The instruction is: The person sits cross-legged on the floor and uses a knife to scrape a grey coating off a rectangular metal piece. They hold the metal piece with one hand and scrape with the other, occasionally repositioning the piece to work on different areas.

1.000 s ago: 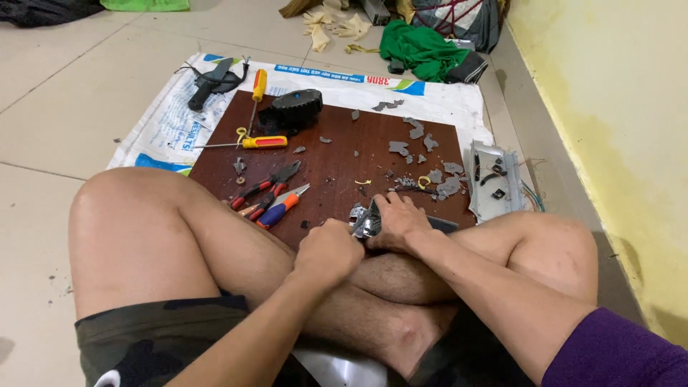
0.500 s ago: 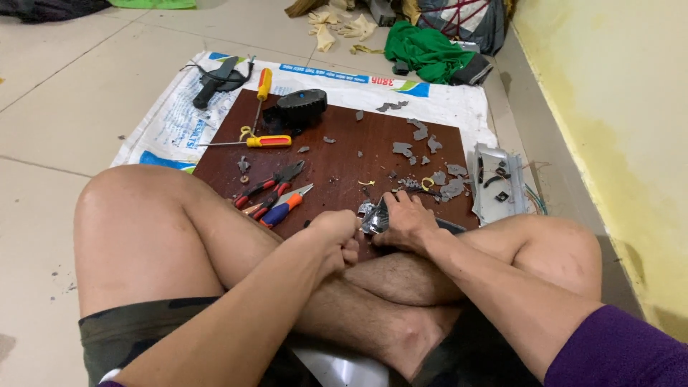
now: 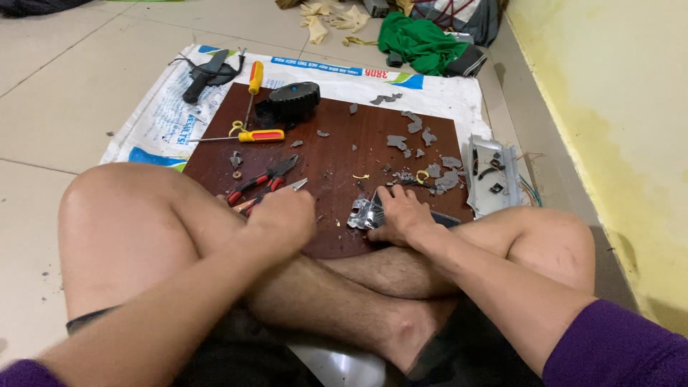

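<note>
A small shiny metal part (image 3: 364, 213), bent and silvery with jagged edges, lies on the dark brown board (image 3: 337, 136) just under the fingertips of the right hand (image 3: 398, 215). That hand's fingers are spread a little and pressed down on the part, pinning it flat. The left hand (image 3: 284, 215) sits just left of it, fingers curled together over the handles of the red-handled pliers (image 3: 261, 177); whether they actually grip them cannot be told
</note>
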